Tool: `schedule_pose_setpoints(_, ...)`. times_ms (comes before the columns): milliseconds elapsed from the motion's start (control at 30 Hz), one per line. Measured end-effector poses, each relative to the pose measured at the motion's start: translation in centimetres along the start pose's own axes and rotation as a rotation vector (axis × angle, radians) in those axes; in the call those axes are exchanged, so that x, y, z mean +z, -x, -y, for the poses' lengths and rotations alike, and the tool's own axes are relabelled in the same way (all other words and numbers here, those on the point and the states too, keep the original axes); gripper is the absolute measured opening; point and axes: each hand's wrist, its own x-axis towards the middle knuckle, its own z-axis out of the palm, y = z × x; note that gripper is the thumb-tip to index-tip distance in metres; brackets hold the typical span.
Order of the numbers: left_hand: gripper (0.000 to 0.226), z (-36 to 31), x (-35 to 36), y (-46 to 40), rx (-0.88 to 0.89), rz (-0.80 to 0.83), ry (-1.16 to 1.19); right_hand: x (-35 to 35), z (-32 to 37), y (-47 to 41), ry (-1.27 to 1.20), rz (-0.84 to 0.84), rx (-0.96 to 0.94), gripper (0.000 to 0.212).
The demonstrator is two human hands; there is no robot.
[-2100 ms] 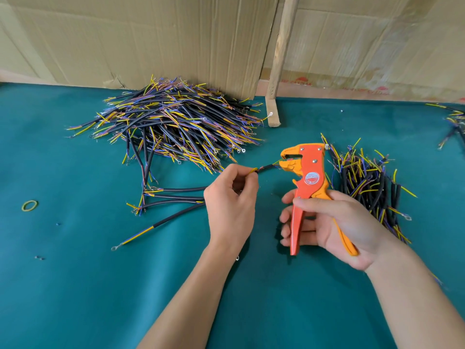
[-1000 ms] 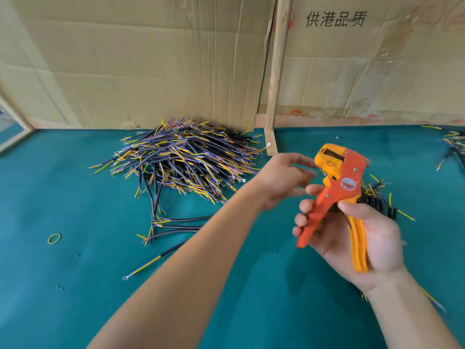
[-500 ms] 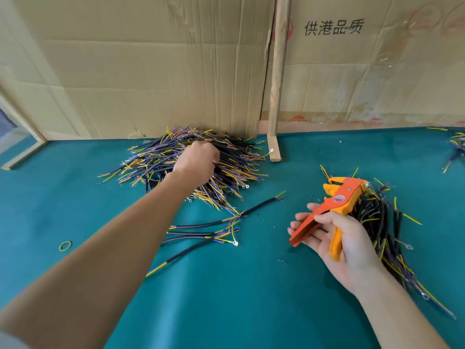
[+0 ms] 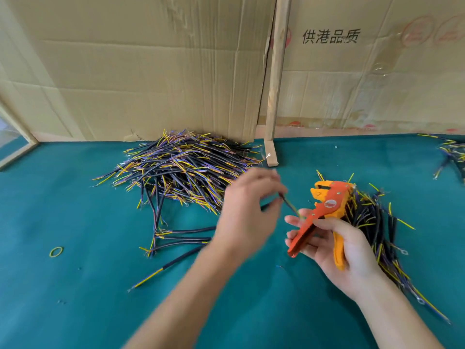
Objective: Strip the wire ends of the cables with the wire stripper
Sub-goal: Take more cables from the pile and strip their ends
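Note:
My right hand (image 4: 337,250) grips the handles of the orange wire stripper (image 4: 324,210), its jaws up and pointing left. My left hand (image 4: 247,212), blurred by motion, pinches a black cable (image 4: 289,204) whose yellow-tipped end points down toward the stripper's left side. A big heap of black cables with yellow and purple wire ends (image 4: 183,170) lies at the back against the cardboard. A second pile of cables (image 4: 377,227) lies under and right of my right hand.
Several loose cables (image 4: 176,238) lie on the green table mat (image 4: 75,222) left of my left arm. A yellow rubber band (image 4: 55,251) is at the left. A wooden stick (image 4: 275,79) leans on the cardboard wall. More cables (image 4: 453,152) sit far right.
My left hand left the big heap and came back toward the stripper with a cable pinched in it. My right hand stayed in place with the stripper.

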Motion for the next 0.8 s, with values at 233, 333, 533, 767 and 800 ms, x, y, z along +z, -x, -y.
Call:
schedule_pose_setpoints(233, 0.02, -0.9, 3.9, 5.8, -0.475, -0.001, 0.42, -0.4, 0.2, 0.4, 0.115, 0.181, 0.096, 0.059)
schedule_pose_setpoints(333, 0.018, -0.4, 4.0, 5.1, -0.6, 0.001, 0.556, -0.2, -0.1, 0.4, 0.093, 0.204, 0.093, 0.055)
schedule_pose_setpoints(533, 0.028, 1.1, 5.4, 5.1, -0.703, -0.05, 0.62, 0.0, -0.2, 0.3, 0.159, 0.239, 0.076, 0.055)
schedule_pose_setpoints(767, 0.016, 1.6, 5.6, 4.6, -0.732, -0.131, 0.59, -0.1, -0.1, 0.3, 0.161, 0.275, 0.069, 0.06)
schedule_pose_setpoints(800, 0.018, 1.5, 5.6, 4.5, -0.749, -0.104, 0.615, 0.0, -0.1, 0.3, 0.173, 0.288, 0.07, 0.061)
